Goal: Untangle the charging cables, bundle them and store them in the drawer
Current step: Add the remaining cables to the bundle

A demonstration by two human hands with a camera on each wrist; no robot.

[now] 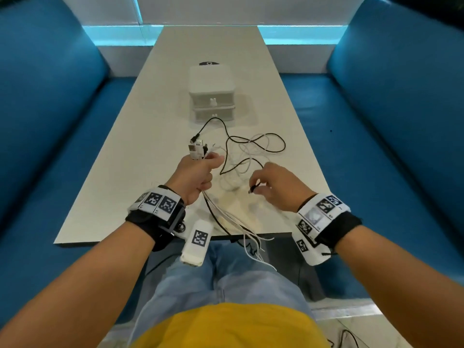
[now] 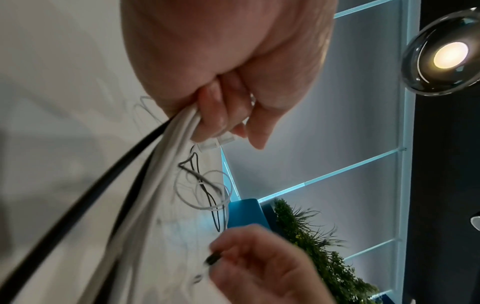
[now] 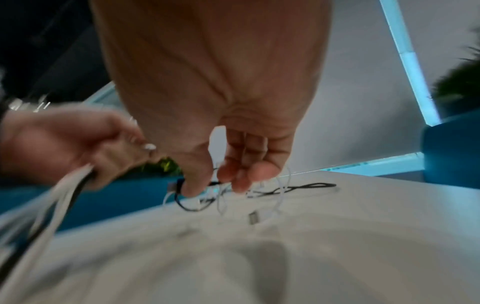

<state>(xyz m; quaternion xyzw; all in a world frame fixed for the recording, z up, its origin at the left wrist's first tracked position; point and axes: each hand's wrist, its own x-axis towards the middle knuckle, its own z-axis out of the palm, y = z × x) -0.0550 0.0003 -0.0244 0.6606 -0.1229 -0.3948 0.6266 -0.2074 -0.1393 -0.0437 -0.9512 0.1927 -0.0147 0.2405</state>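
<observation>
A bundle of white and black cables is gripped in the left hand, fingers curled around it; the plugs point toward the bench's far edge, the strands trailing over the near edge. Only the left wrist view shows the fingers wrapped around the strands. A black plug is pinched by the right hand. The 2-drawer box, both drawers closed, stands along the bench's centreline; loose cable loops lie just before it.

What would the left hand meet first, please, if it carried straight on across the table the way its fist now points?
Probably the drawer unit: the left hand points up the table toward it, with only bare tabletop between. Depth is hard to judge.
</observation>
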